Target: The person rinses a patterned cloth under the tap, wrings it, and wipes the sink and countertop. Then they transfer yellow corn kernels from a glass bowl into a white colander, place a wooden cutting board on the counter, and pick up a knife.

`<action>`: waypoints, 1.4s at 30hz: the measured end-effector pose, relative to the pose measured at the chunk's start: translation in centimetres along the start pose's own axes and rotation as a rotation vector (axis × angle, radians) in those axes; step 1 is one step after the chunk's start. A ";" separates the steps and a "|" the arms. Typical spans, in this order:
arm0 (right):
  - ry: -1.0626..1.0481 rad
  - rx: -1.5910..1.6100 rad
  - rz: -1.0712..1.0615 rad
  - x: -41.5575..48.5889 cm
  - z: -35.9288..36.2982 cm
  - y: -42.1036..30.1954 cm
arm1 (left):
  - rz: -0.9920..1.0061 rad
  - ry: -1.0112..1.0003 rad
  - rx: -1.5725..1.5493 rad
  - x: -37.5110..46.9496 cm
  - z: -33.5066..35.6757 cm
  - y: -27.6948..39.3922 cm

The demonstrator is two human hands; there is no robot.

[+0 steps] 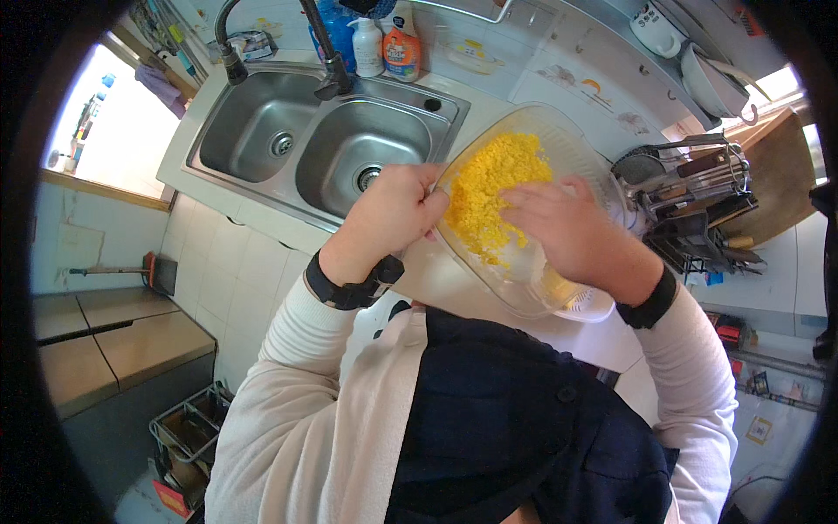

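Observation:
My left hand (409,203) grips the near-left rim of a clear plastic container (569,124), its thumb over the edge. The container is tilted above the counter. Yellow crumbly food (488,190), in fine grains, lies heaped along its left side. My right hand (556,226) reaches into the container with its fingertips against the grains. It holds nothing that I can make out. Beneath the container a white basket (592,311) with a slotted wall partly shows; what lies in it is mostly hidden.
A double steel sink (314,141) with a dark faucet (330,72) is set in the counter at left. Behind it stand a white pump bottle (368,49) and an orange cleaner bottle (401,52). Utensils crowd a metal rack (713,177) at right. A wooden board (779,177) leans beyond.

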State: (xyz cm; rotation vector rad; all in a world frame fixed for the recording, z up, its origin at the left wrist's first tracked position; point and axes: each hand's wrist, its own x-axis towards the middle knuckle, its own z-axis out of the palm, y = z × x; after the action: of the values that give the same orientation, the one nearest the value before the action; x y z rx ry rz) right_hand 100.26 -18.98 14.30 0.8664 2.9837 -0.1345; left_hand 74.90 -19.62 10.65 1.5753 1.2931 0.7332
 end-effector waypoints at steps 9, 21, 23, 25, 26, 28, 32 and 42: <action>0.212 0.109 0.053 1.0 -1.0 2.9 | -0.018 -0.052 0.041 0.8 0.4 -0.1; 0.119 0.088 0.095 2.4 0.9 2.8 | -0.151 -0.143 -0.057 2.2 2.5 -4.0; 0.089 0.063 0.133 2.6 1.5 2.9 | -0.171 -0.138 -0.053 2.3 2.7 -4.4; 0.137 0.037 0.115 2.7 2.1 2.8 | -0.184 -0.136 -0.043 2.4 3.0 -4.7; 0.140 0.025 0.119 2.8 2.4 2.6 | -0.182 -0.120 -0.026 2.3 3.0 -4.8; 0.088 0.035 0.198 3.3 3.2 2.4 | -0.186 -0.094 -0.010 2.2 3.4 -5.1; 0.224 0.067 0.133 3.4 5.3 1.5 | -0.134 -0.104 0.022 2.2 3.9 -6.0; 0.125 -0.008 0.225 3.5 7.5 0.8 | -0.221 -0.052 -0.180 2.0 4.0 -7.5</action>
State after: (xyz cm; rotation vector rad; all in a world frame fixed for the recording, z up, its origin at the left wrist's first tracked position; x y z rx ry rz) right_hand 97.78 -17.11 6.59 1.2455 2.9666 -0.0642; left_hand 75.95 -18.85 2.01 1.2767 1.3002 0.6457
